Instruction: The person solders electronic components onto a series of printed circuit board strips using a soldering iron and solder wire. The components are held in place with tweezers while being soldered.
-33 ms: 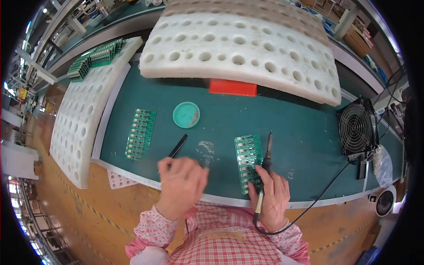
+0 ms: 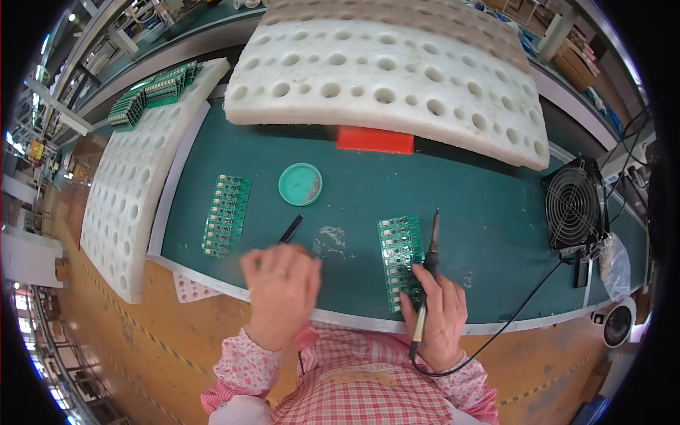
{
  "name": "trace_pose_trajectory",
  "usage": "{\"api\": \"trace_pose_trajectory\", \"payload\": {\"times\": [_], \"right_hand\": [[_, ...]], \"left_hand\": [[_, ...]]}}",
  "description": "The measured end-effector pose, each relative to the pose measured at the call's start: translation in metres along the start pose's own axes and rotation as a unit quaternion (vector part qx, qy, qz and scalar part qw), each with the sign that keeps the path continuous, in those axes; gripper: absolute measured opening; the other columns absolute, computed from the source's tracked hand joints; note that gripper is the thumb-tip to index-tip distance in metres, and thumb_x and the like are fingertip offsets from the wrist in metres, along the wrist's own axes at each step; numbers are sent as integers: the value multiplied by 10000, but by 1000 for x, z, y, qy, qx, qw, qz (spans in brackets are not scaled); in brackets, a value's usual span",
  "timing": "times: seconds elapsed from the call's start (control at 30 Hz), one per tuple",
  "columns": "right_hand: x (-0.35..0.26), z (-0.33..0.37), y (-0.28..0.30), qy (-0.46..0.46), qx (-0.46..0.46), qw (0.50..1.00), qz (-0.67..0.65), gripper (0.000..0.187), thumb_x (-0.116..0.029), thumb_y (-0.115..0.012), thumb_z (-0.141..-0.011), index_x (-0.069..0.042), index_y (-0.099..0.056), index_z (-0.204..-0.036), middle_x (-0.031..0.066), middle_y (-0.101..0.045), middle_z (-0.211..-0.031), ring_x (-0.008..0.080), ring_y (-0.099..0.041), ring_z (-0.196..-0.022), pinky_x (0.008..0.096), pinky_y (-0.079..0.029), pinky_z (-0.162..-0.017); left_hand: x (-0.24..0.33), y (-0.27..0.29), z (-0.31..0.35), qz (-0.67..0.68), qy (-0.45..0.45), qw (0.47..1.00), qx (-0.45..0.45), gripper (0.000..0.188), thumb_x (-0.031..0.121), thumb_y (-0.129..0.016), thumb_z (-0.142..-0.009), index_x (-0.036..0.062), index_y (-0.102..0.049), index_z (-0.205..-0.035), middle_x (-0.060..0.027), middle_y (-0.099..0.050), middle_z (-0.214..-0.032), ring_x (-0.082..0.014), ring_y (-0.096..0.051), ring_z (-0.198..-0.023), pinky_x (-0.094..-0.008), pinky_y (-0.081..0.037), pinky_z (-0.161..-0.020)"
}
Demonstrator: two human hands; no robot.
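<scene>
The right hand [image 2: 440, 312] grips one slim iron [image 2: 431, 261], fingers touching one green board [image 2: 398, 255] by the near edge of the green, pale-flecked bench [image 2: 489, 219]. The left hand [image 2: 282, 292], blurred, is beside one black stick [image 2: 291, 229]; I cannot tell whether it holds it. Another board [image 2: 227, 216] lies toward the left edge, one round plastic dish [image 2: 292, 180] further in. Two holed white foam slabs [image 2: 340, 110] line the far and left edges; one grilled fan [image 2: 571, 202] stands right, brown floor [image 2: 177, 322] below.
</scene>
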State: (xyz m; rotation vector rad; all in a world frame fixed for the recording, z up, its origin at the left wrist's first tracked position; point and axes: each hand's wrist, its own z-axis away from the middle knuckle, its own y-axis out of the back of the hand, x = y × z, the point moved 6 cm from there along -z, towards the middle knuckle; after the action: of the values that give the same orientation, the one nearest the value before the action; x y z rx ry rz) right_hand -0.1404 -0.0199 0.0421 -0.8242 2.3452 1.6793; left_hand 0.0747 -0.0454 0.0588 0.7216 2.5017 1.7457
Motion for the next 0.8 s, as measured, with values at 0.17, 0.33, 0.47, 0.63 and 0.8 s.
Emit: {"api": "trace_pose_trajectory", "payload": {"times": [0.17, 0.33, 0.47, 0.63, 0.8], "right_hand": [[7, -6, 3, -5, 1, 999, -48, 581, -75, -805, -766, -57, -596, -1307, 143, -624, -1112, 323, -614, -963, 421, -481, -861], [11, -9, 5, -5, 29, 998, -59, 511, -65, -794, -770, -78, -646, -1259, 123, -607, -1023, 324, -596, -932, 421, -499, -839], [-1, -23, 16, 46, 41, 997, -50, 455, -87, -812, -741, -121, -713, -1184, 101, -573, -956, 312, -597, -914, 413, -521, -819], [-20, -40, 11, 145, -40, 976, -157, 352, -154, -840, -692, -172, -753, -1033, 88, -551, -923, 282, -595, -835, 399, -527, -738], [-2, -26, -1, 89, -100, 956, -262, 259, -143, -857, -717, -121, -722, -936, 88, -524, -861, 252, -585, -705, 348, -477, -576]], "left_hand": [[-59, 1, 2, -100, 155, 982, -44, 254, 61, -707, -844, 53, -619, -1082, -99, -628, -950, -296, -595, -859, -413, -407, -792], [-55, 9, -2, -49, 135, 988, -53, 250, 8, -704, -826, 45, -646, -1066, -99, -617, -953, -301, -591, -825, -408, -418, -722], [-13, 19, -6, -54, 21, 992, -112, 253, -3, -715, -781, 61, -677, -1023, -62, -609, -929, -255, -591, -789, -381, -411, -703], [31, 12, 0, 80, -111, 976, -171, 268, 35, -717, -761, 77, -689, -1024, -17, -581, -923, -191, -588, -769, -341, -408, -692], [32, 8, -1, 214, -133, 955, -157, 318, 66, -770, -736, 113, -709, -1044, 2, -596, -963, -168, -587, -763, -302, -438, -687]]}}
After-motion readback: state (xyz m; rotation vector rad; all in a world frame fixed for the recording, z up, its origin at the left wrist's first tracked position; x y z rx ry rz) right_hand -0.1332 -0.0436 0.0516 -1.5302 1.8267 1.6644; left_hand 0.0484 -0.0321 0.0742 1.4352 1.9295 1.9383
